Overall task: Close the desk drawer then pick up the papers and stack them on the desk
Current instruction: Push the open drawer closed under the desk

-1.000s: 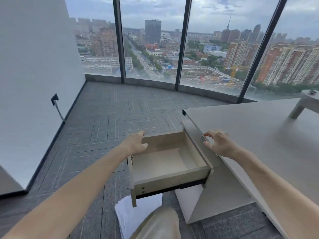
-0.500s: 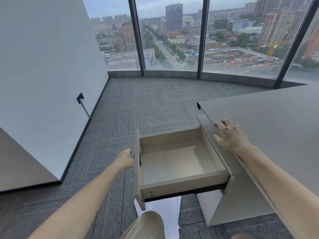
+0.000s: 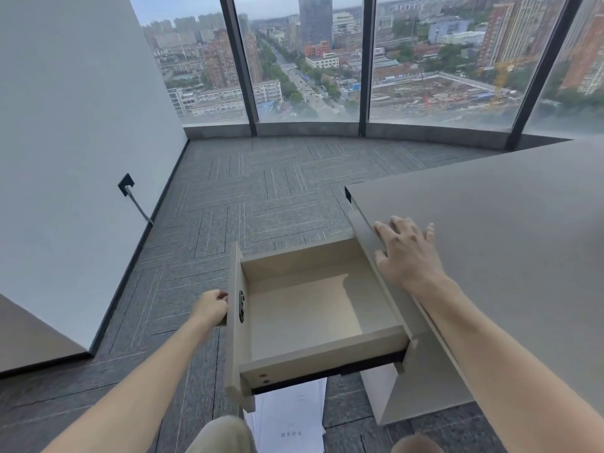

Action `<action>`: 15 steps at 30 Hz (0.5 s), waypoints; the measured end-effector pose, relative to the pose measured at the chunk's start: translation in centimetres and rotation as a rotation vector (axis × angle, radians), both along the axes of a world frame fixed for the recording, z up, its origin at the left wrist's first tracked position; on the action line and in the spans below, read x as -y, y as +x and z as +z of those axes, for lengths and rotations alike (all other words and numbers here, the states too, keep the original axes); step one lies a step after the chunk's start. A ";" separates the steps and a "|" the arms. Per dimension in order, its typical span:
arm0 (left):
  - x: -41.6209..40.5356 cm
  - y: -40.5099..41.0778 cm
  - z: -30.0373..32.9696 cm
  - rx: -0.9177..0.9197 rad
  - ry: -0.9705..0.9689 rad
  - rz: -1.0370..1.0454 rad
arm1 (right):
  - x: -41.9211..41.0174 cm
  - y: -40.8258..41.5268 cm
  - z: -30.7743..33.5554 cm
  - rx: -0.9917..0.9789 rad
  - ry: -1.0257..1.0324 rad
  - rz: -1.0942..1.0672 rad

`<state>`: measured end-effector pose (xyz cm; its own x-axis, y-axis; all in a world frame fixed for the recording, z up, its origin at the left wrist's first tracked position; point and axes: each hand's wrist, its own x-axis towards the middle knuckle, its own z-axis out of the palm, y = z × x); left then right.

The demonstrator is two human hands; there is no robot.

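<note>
Desk (image 3: pixel 510 230): right side, top bare.
Drawer (image 3: pixel 313 308): pulled fully out, empty.
Papers (image 3: pixel 291 420): on floor beneath drawer.
Right hand (image 3: pixel 407 253): spread flat on desk edge, bracing.
Left hand (image 3: pixel 212 308): curled against drawer front; push square, steadily, fingers off the closing gap.

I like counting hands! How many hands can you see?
2. The left hand is against the open drawer's front panel; the right hand rests flat on the desk edge. None seem hidden.

Open drawer (image 3: pixel 313 308), left hand (image 3: pixel 210 307) on its front, right hand (image 3: pixel 405 253) on desk (image 3: pixel 510 230)
</note>
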<state>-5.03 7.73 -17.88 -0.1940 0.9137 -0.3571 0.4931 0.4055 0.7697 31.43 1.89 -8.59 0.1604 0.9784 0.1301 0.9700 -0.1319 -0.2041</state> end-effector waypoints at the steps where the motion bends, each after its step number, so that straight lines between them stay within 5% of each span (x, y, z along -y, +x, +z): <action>1: -0.1 0.5 -0.1 0.018 -0.001 -0.002 | 0.0 0.1 0.0 -0.002 0.007 0.003; 15: -1.3 9.1 -1.4 0.291 -0.090 -0.040 | 0.2 0.3 -0.1 -0.038 0.016 0.006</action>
